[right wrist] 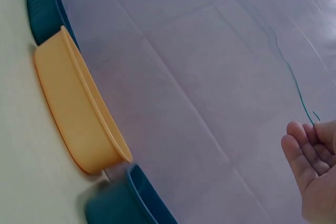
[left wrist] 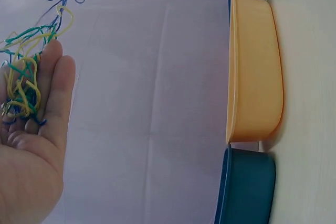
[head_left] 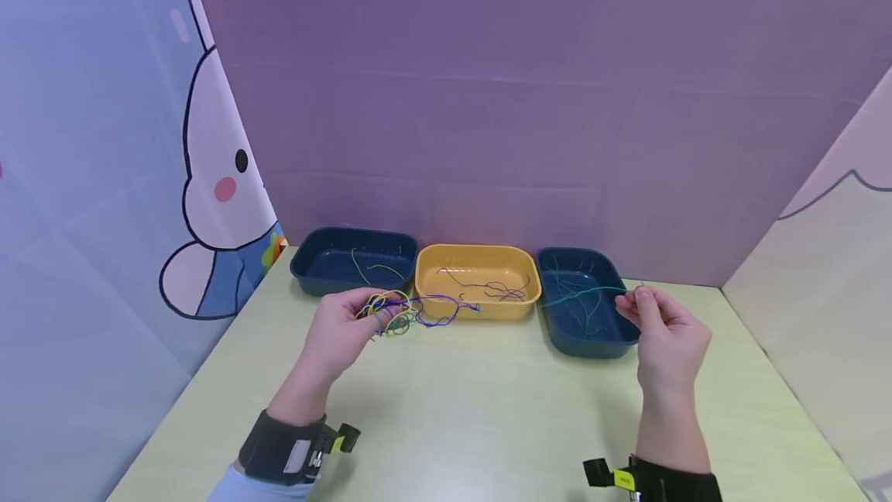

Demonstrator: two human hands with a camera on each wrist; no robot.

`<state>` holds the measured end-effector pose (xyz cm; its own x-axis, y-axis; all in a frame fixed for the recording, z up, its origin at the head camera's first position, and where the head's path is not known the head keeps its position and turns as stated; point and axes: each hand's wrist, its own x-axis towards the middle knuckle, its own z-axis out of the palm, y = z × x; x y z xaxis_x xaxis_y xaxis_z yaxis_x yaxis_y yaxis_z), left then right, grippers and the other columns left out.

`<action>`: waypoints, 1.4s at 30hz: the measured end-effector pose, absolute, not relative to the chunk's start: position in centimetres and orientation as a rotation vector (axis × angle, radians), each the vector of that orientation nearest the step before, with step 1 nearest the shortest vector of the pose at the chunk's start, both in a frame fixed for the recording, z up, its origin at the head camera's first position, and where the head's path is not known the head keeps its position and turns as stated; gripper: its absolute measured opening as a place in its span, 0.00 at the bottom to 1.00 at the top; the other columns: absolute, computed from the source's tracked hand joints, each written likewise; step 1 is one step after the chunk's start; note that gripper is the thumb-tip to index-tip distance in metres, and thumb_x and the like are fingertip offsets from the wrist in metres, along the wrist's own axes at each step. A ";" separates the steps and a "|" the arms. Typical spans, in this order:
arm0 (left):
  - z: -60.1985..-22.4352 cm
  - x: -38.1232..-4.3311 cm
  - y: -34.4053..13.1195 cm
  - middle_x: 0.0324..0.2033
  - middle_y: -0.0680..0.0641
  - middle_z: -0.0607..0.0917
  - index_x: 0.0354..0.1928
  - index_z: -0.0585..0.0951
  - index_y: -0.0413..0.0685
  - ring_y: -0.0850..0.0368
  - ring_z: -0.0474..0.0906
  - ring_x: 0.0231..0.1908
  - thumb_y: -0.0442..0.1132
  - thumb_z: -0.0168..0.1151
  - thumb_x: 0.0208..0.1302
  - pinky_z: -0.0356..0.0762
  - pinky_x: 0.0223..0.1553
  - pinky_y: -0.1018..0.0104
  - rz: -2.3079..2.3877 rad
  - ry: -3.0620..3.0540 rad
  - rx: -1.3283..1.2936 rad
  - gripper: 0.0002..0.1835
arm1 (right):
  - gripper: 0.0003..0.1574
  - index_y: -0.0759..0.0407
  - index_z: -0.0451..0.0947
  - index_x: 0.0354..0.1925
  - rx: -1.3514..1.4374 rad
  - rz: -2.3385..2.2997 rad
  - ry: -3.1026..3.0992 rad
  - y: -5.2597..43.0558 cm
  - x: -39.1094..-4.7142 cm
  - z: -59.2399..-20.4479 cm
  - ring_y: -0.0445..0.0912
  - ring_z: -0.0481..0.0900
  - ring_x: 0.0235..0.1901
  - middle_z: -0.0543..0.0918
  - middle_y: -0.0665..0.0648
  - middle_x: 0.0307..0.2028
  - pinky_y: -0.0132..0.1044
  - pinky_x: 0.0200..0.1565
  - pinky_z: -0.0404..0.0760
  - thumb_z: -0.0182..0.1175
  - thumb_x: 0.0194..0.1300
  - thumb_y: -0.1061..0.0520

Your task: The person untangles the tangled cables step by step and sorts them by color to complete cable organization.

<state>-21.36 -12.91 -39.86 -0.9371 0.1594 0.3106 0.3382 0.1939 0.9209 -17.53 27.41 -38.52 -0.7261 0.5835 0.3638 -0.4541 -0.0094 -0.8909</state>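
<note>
My left hand [head_left: 340, 331] grips a tangle of thin yellow, blue and green wires [head_left: 392, 314], and a blue loop trails off to the right in front of the yellow bin. In the left wrist view the palm faces the camera, with the tangle lying across the fingers [left wrist: 62, 85]. My right hand [head_left: 670, 339] pinches the end of a single green wire [right wrist: 295, 77] between thumb and forefinger. That wire stretches leftward over the right dark blue bin [head_left: 588, 348], where several green wires [head_left: 573, 297] lie.
A yellow bin [head_left: 439, 310] stands in the middle with dark purplish wires [head_left: 498, 286] inside. To its left, another dark blue bin [head_left: 313, 285] holds a few yellow wires [head_left: 358, 264]. A purple cloth [head_left: 474, 138] hangs behind the pale table [head_left: 474, 409].
</note>
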 end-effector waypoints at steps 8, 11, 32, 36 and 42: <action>-39.5 -21.4 -13.6 0.37 0.47 0.86 0.43 0.85 0.46 0.54 0.81 0.34 0.35 0.66 0.61 0.82 0.35 0.65 -1.833 -2.227 -0.430 0.08 | 0.19 0.75 0.80 0.42 -0.135 1.896 -1.382 29.0 -17.6 -38.5 0.53 0.83 0.33 0.84 0.66 0.34 0.39 0.38 0.80 0.68 0.57 0.60; -39.5 -21.5 -14.1 0.37 0.47 0.86 0.43 0.85 0.47 0.55 0.81 0.35 0.37 0.67 0.61 0.82 0.35 0.66 -1.810 -2.203 -0.391 0.09 | 0.21 0.77 0.80 0.41 -0.146 1.909 -1.302 29.7 -17.6 -38.4 0.54 0.83 0.32 0.84 0.65 0.31 0.40 0.37 0.81 0.70 0.54 0.61; -39.0 -21.6 -15.2 0.39 0.46 0.85 0.42 0.86 0.45 0.53 0.80 0.36 0.39 0.69 0.59 0.81 0.31 0.71 -1.817 -2.088 -0.292 0.10 | 0.25 0.80 0.78 0.41 -0.153 1.998 -1.126 30.5 -17.3 -38.1 0.56 0.83 0.29 0.83 0.66 0.28 0.44 0.36 0.80 0.73 0.49 0.63; -39.0 -21.5 -15.2 0.40 0.46 0.85 0.42 0.85 0.45 0.53 0.79 0.37 0.39 0.68 0.59 0.82 0.33 0.70 -1.821 -2.099 -0.292 0.10 | 0.24 0.80 0.78 0.41 -0.146 1.996 -1.131 30.3 -17.3 -38.1 0.56 0.83 0.29 0.83 0.66 0.28 0.45 0.36 0.80 0.73 0.50 0.64; -39.1 -21.4 -15.2 0.41 0.46 0.85 0.44 0.85 0.45 0.53 0.80 0.38 0.40 0.68 0.60 0.82 0.37 0.68 -1.837 -2.098 -0.305 0.11 | 0.24 0.79 0.78 0.41 -0.150 1.983 -1.144 30.1 -17.3 -38.0 0.55 0.83 0.29 0.83 0.66 0.28 0.44 0.36 0.80 0.72 0.50 0.63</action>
